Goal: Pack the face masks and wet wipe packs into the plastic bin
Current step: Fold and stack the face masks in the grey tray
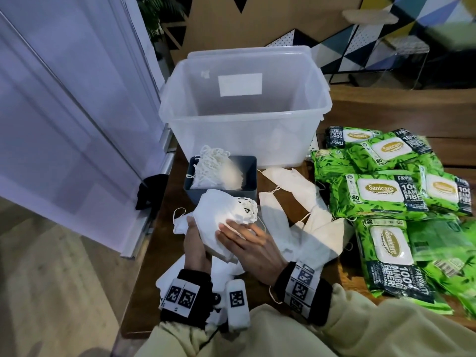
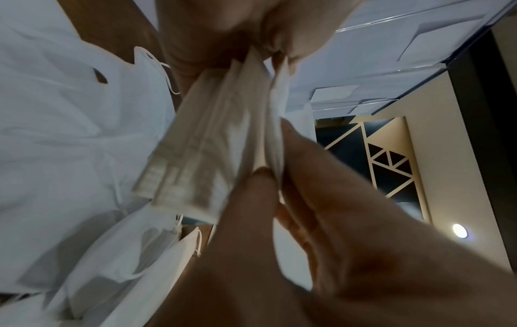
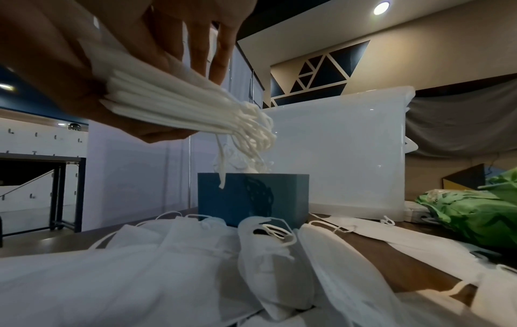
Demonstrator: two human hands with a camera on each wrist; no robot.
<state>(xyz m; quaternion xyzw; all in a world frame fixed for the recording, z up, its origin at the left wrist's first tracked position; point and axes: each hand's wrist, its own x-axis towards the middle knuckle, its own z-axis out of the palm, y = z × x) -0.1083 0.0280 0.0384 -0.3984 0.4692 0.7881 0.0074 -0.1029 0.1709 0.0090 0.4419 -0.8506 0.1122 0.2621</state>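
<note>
Both hands hold a thick stack of white face masks point(image 1: 219, 215) just above the table, in front of a small blue box point(image 1: 221, 195). My left hand point(image 1: 193, 230) grips the stack from the left and below. My right hand point(image 1: 239, 233) lays its fingers across the top, with what looks like its thumb under the stack point(image 3: 167, 106). The ear loops hang off the far end. The clear plastic bin point(image 1: 164, 117) stands behind the box and looks empty. Loose masks point(image 1: 291, 202) lie around my hands. Green wet wipe packs point(image 1: 381, 191) are piled at the right.
The blue box point(image 3: 251, 199) holds more masks. A clear lid point(image 1: 247, 51) leans behind the bin. The table's left edge runs close to my left hand, with a white door point(image 1: 64, 112) and a black object point(image 1: 149, 191) beyond it.
</note>
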